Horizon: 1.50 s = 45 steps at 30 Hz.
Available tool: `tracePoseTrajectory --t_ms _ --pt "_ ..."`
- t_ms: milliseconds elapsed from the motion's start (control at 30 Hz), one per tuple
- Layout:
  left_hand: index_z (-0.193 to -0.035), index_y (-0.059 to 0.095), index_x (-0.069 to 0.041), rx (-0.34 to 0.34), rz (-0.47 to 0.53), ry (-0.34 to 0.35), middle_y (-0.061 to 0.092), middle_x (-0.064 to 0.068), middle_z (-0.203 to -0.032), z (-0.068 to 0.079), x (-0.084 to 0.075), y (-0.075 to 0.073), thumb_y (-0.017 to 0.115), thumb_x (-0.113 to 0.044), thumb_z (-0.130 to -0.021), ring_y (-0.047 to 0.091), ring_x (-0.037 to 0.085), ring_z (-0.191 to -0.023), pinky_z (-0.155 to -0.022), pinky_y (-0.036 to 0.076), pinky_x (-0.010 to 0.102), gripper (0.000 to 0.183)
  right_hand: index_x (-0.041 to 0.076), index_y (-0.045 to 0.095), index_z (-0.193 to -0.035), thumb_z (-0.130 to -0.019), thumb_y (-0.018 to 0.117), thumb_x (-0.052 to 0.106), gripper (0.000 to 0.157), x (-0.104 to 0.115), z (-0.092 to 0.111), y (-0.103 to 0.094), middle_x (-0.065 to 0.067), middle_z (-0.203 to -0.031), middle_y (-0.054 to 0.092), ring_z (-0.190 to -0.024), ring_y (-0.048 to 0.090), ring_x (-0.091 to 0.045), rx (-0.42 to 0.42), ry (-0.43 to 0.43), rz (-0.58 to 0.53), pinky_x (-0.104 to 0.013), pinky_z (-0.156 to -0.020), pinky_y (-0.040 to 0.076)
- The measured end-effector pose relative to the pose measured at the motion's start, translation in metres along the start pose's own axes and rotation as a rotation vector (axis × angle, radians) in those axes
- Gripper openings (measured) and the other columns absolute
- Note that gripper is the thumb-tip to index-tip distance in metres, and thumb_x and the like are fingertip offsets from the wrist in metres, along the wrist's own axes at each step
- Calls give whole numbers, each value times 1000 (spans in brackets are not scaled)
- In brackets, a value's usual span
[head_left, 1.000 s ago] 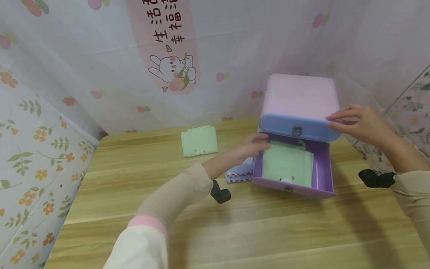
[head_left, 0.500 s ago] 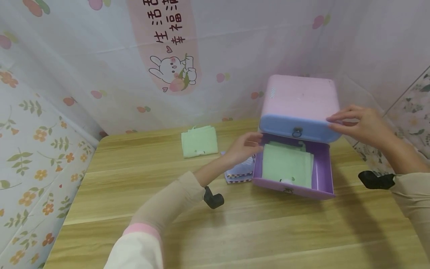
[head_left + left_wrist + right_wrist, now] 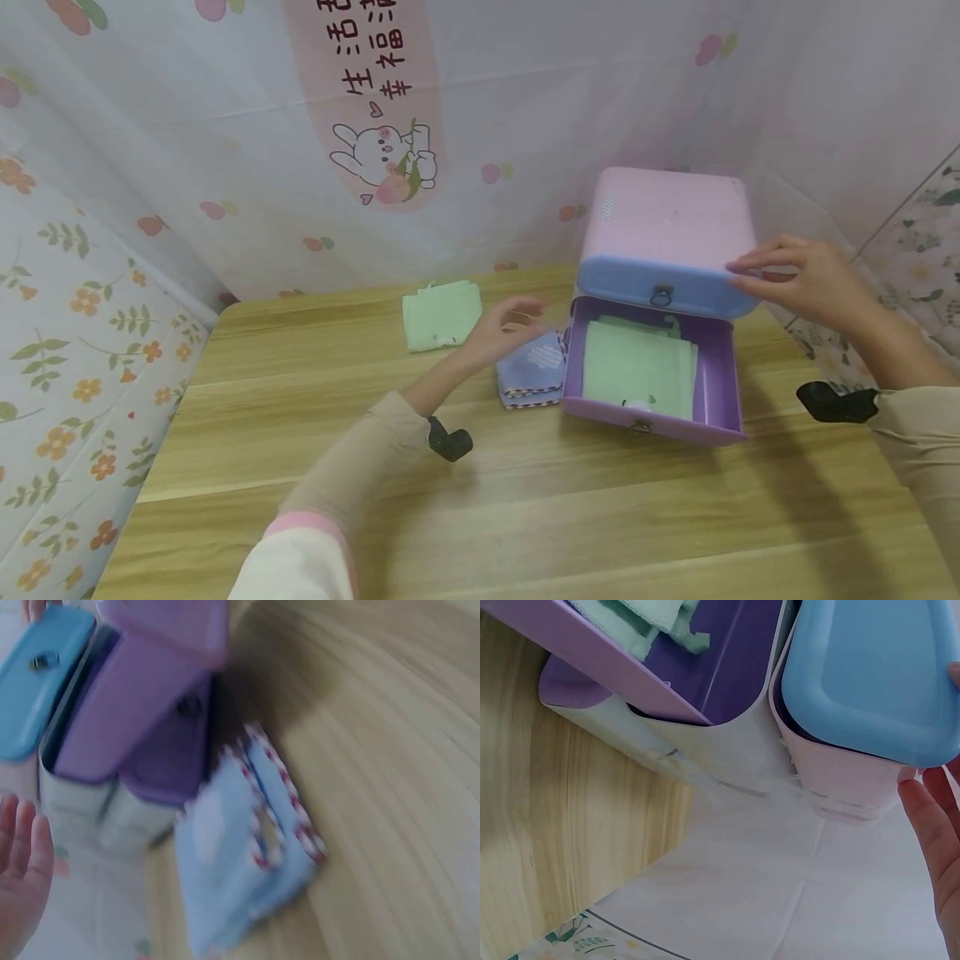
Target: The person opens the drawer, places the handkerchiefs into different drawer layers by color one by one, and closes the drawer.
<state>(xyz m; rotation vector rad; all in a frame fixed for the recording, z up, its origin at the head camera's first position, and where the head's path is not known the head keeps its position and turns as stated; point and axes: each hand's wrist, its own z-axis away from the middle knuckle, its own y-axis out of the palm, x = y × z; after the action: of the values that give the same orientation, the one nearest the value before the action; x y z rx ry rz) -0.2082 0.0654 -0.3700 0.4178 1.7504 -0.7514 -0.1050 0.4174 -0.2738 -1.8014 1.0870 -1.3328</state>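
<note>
In the head view my left hand [image 3: 501,332] is over the table beside a folded blue cloth [image 3: 531,367] with a striped edge, holding nothing. Its fingers look straight in the left wrist view. My right hand [image 3: 813,275] touches the right edge of the upper blue drawer front [image 3: 630,277] with thumb and fingers. That drawer sits closed in the pink cabinet [image 3: 675,208]. Below, the purple drawer [image 3: 723,392] is pulled out, with a folded green cloth [image 3: 637,367] inside. Another folded green cloth [image 3: 442,317] lies on the table farther left.
The wooden table [image 3: 300,433] carries everything. A printed curtain [image 3: 525,100] hangs behind it, and a floral sheet [image 3: 90,358] borders the left side. In the left wrist view, a further purple drawer front [image 3: 169,757] shows beneath the pulled-out one.
My left hand has moved left, from the purple drawer's left edge to over the blue cloth. The right hand stays at the blue drawer front.
</note>
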Motion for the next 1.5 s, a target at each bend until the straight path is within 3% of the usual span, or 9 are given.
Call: tracePoseTrajectory --t_ms 167,267,400,533,733,867,1100,1300,1500 --pt "-117 50 5 0 18 -20 54 20 -114 19 -1 -22 57 -2 -84 52 32 -100 -82 47 31 35 6 68 -95 -76 70 14 21 -2 1 1 26 -88 47 -73 42 9 -2 -4 -1 -8 -56 37" --pt "-118 51 2 -37 6 -56 55 17 -113 24 16 -38 58 -5 -85 53 31 -99 -79 48 31 34 5 68 -95 -76 70 14 21 -3 2 0 26 -88 46 -75 41 9 2 8 -12 -6 -57 36" --pt "-118 52 -3 -108 -19 -94 56 15 -110 28 44 -57 58 -13 -86 54 29 -97 -79 49 38 34 4 67 -96 -77 69 15 22 -1 2 -1 27 -89 45 -75 41 9 2 1 3 -6 -58 36" --pt "-118 52 -4 -194 10 -147 54 16 -111 35 49 -71 57 -16 -87 54 26 -97 -81 46 46 34 5 68 -95 -77 69 16 21 0 1 -1 25 -88 47 -75 42 7 -2 -10 -1 -6 -58 35" --pt "-118 50 1 -337 85 -148 51 16 -111 38 48 -89 54 -14 -89 51 32 -101 -85 44 42 33 6 69 -94 -77 69 12 19 -2 0 -1 21 -86 50 -76 43 5 -2 2 -62 -5 -58 36" --pt "-120 47 3 -386 113 -207 49 16 -113 42 55 -100 54 -15 -89 47 36 -106 -89 42 44 36 5 68 -94 -77 68 12 18 -2 0 -1 24 -86 49 -75 43 6 -3 4 -60 -5 -58 36" --pt "-124 44 4 -485 151 -360 47 20 -117 52 82 -110 52 -14 -90 47 34 -108 -91 42 41 40 6 68 -96 -78 68 16 21 -1 0 -1 23 -88 48 -76 43 6 11 25 -51 -5 -59 35" --pt "-123 48 0 -491 63 -475 47 18 -121 57 103 -113 54 -18 -89 45 29 -110 -89 42 39 39 6 68 -96 -78 68 18 21 0 -1 -1 24 -88 48 -75 43 7 17 40 -48 -5 -59 35" --pt "-119 49 3 -554 16 -510 46 20 -121 60 111 -109 55 -17 -88 41 31 -113 -93 39 38 37 6 68 -94 -78 68 16 19 0 -1 0 24 -87 48 -74 43 7 8 17 -41 -6 -58 35"
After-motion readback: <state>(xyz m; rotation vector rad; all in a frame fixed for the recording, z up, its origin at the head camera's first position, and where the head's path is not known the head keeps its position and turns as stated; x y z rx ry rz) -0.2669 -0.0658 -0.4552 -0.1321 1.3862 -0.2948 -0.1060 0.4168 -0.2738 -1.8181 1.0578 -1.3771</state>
